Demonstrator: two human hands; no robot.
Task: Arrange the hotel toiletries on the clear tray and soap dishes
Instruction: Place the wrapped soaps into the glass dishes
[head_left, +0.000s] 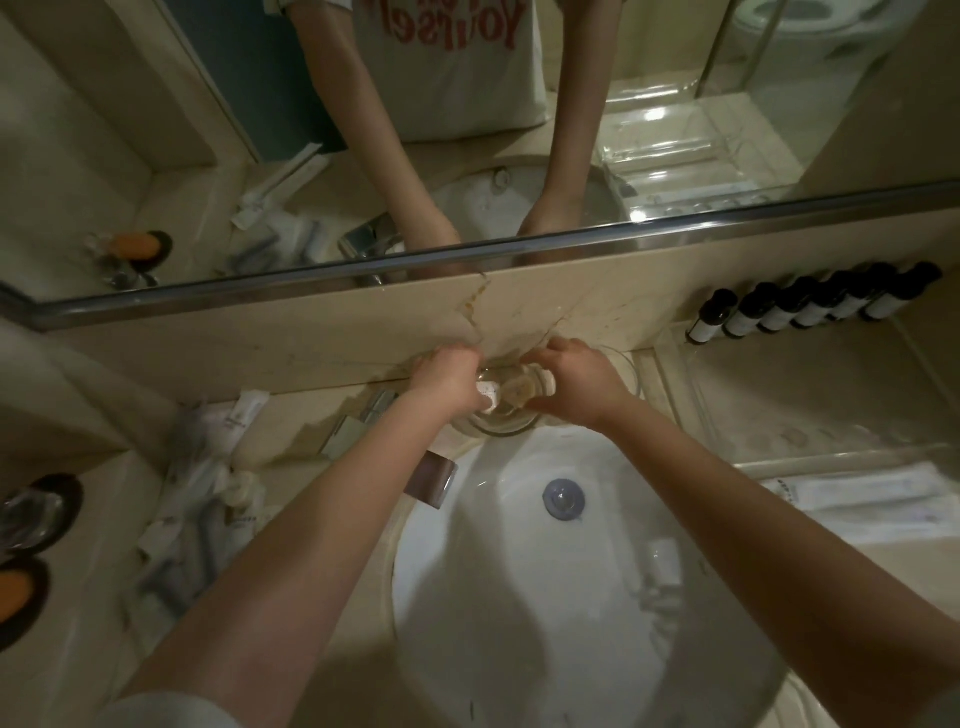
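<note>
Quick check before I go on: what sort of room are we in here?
Most likely a hotel bathroom vanity: a white sink basin set in a marble counter, a wall mirror above it, and a row of matching dark toiletry bottles at the back right.

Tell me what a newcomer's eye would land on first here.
Both hands, left hand and right hand, meet over a clear glass dish behind the white sink. A row of dark bottles lines the backsplash at right; loose toiletry packets clutter the counter at left.
</note>
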